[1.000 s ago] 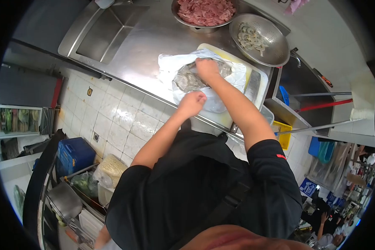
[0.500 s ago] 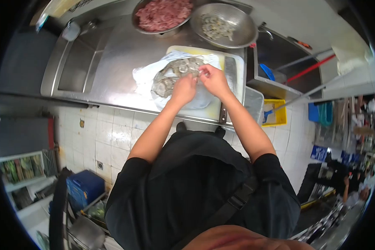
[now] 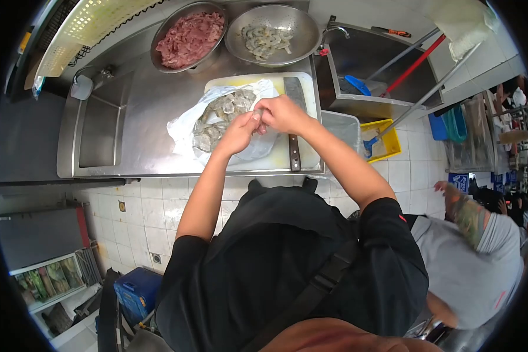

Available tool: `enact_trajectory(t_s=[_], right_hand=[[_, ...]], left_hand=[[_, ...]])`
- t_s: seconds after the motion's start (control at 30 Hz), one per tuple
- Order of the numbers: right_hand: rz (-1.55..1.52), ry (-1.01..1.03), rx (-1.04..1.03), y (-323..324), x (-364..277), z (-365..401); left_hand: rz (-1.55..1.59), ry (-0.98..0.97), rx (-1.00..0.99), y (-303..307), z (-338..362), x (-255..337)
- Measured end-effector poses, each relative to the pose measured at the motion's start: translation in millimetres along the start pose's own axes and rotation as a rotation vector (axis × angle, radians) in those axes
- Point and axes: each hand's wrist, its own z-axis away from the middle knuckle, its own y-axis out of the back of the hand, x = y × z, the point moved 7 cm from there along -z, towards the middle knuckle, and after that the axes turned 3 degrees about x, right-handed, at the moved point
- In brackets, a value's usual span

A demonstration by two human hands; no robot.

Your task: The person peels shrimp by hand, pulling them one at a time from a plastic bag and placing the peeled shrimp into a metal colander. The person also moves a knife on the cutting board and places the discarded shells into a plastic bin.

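My left hand and my right hand meet fingertip to fingertip over a white plastic bag. Their fingers are closed on a small grey shrimp, mostly hidden between them. Several raw shrimp lie in the opened bag, left of my hands. The bag rests on a white cutting board. To the right of my hands a cleaver lies on the board, its dark handle toward me. Behind the board, a perforated metal colander holds several pale, peeled-looking shrimp.
A metal bowl of sliced raw meat stands beside the colander. Sinks lie left and right. Long poles lean across the right sink, near a yellow bin. A person in a grey shirt is at my right.
The view has shifted, so the counter appears further left. My hands have drawn together around the shrimp. A person in grey has come into view close on the right.
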Motion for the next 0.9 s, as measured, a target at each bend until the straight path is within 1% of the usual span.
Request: enact_trajectory(t_s=[0.07,0.1,0.17,0.2,0.27,0.3,0.33,0.37,0.4,0.43,0.47,0.53,0.57,0.6,0.67,0.7,0.73,0.8,0.83,0.87,0.9], right_hand=[[-0.064,-0.031,0.030,1,12,-1],[-0.068,-0.026,0.027,2,15,-3],[-0.541,-0.300,-0.023,-3,37,-1],[-0.544,-0.301,-0.025,0,41,-1],[-0.803,-0.463,-0.030,0,57,0],[-0.777,-0.531,-0.003,-2,64,2],[-0.777,-0.531,-0.001,-5,66,7],[-0.540,-0.412,0.051,2,63,9],[-0.303,-0.293,0.103,10,51,11],[-0.194,-0.183,0.119,18,38,16],[-0.193,-0.191,0.126,18,37,20],[-0.360,-0.112,0.314,37,22,25],[-0.236,-0.305,0.208,42,23,33],[-0.229,-0.318,0.233,47,30,38],[-0.014,-0.119,0.395,68,34,49],[0.008,-0.117,0.468,84,28,56],[0.021,-0.131,0.490,92,34,66],[0.054,-0.161,0.497,105,45,83],[-0.044,-0.215,0.524,115,46,95],[-0.041,-0.216,0.530,121,52,104],[-0.137,-0.309,0.541,123,69,116]], left_hand=[[-0.129,-0.094,-0.060,-1,6,17],[-0.131,-0.092,-0.054,0,7,24],[-0.229,-0.210,-0.034,-3,13,43],[-0.230,-0.208,-0.032,-3,13,46],[-0.491,-0.339,-0.004,-6,10,57],[-0.491,-0.337,-0.005,-9,7,54],[-0.355,-0.280,0.065,-6,2,48],[-0.223,-0.228,0.135,-1,-5,44],[-0.227,-0.234,0.133,-2,-11,45],[-0.158,-0.214,0.144,-3,-16,42],[-0.087,-0.189,0.149,-6,-19,38],[-0.098,-0.195,0.140,-22,-25,47],[-0.111,-0.199,0.145,-30,-28,53],[-0.112,-0.205,0.117,-42,-33,57],[0.044,-0.181,0.166,-59,-42,62],[0.106,-0.155,0.183,-67,-48,57],[0.108,-0.159,0.154,-79,-53,55],[0.284,-0.095,0.029,-105,-61,51],[0.368,-0.038,-0.052,-120,-64,49],[0.366,-0.039,-0.058,-129,-67,51],[0.393,-0.004,-0.111,-143,-69,50]])
